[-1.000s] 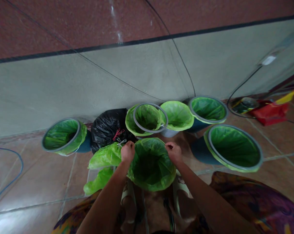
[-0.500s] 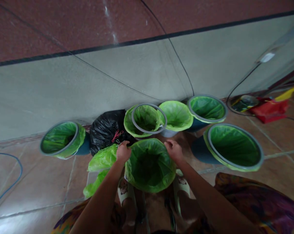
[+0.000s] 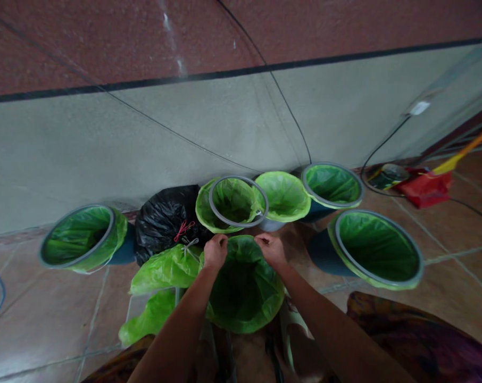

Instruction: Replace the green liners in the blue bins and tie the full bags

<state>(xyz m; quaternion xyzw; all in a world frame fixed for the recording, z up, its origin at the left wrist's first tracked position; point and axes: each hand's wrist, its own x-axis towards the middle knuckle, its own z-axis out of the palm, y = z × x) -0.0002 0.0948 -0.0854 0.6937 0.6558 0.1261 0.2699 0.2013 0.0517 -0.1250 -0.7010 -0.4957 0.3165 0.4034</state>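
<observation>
Between my feet stands a trash can lined with a green bin bag point(image 3: 244, 314), the bag folded over its rim. My left hand point(image 3: 216, 251) pinches the bag's edge at the far left of the rim. At the far right of the rim, my right hand point(image 3: 271, 249) has its fingers closed on the same edge. Just beyond is another lined bin with a loose grey ring point(image 3: 214, 206) lying on top. Left of my left arm lie light green bags point(image 3: 161, 271), one with a white tie. The can's own body is mostly hidden by the bag and my arms.
A black garbage bag point(image 3: 165, 221) with a red tie leans by the wall. Lined bins stand at left point(image 3: 117, 239), behind point(image 3: 283, 194) and at right point(image 3: 329, 250). A red dustpan point(image 3: 426, 189) lies far right; a black cable point(image 3: 289, 109) hangs down the wall.
Both hands have moved closer together along the far rim of the bag. The view has shifted slightly, and the surrounding bins appear a little lower and farther left.
</observation>
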